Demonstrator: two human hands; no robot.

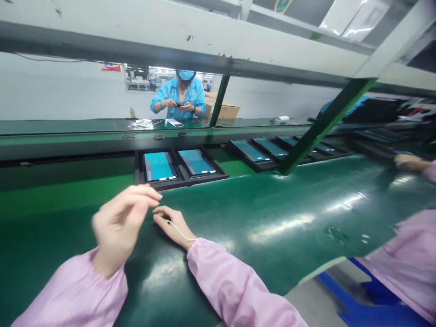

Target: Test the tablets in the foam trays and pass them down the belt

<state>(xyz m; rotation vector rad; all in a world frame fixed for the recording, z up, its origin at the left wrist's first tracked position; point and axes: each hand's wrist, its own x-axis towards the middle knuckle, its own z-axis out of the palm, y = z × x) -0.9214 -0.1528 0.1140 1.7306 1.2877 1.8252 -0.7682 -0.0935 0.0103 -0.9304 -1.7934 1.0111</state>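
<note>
My left hand [119,222] is raised over the green work surface [238,227], fingers bent and thumb a little apart from them. Nothing shows in it. Lower and just right of it, my right hand [175,227] rests near the surface with fingers loosely curled and a small gap at the thumb. It holds nothing that I can see. A thin white cord [182,233] runs across this hand to the pink sleeve. Beyond both hands stands a black tray [182,182] with two flat tablet-like screens, a left screen [159,166] and a right screen [196,162].
More black trays with screens [250,151] stand along the line at right, behind a slanted green post [327,125]. A white beam [170,38] crosses overhead. A co-worker in blue [179,97] sits opposite; a pink-sleeved person [405,259] is at right beside a blue stool [354,295].
</note>
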